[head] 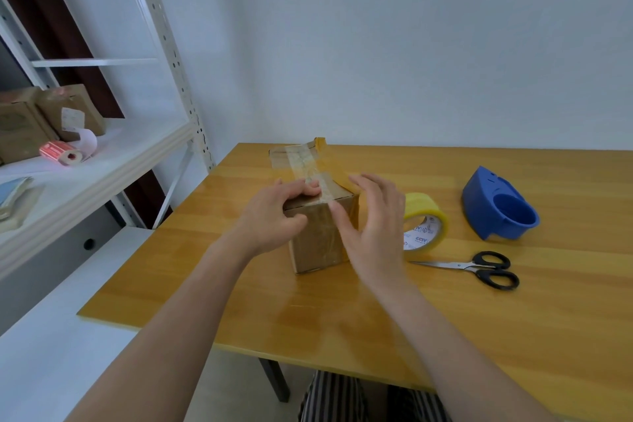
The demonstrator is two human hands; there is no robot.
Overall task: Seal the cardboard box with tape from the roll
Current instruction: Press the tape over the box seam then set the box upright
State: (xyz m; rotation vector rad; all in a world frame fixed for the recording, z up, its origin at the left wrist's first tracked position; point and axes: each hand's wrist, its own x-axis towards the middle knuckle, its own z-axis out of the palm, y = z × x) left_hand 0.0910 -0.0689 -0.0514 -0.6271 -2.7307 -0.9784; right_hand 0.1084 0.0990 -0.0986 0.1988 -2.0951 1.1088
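A small brown cardboard box (317, 240) stands on the wooden table (239, 267). A strip of clear tape (303, 161) runs along its top and down the near face. My left hand (274, 212) rests on the box's near top edge, fingers curled and pressing the tape there. My right hand (373, 223) is at the box's right side, fingers spread, thumb against the front face; it looks slightly blurred. The yellow tape roll (426, 216) lies just right of that hand, partly hidden behind it.
Black-handled scissors (479, 267) lie right of the box, near the roll. A blue tape dispenser (496, 209) sits further right. A white metal shelf (102, 154) on the left holds cardboard boxes (34, 120) and a label roll (65, 152).
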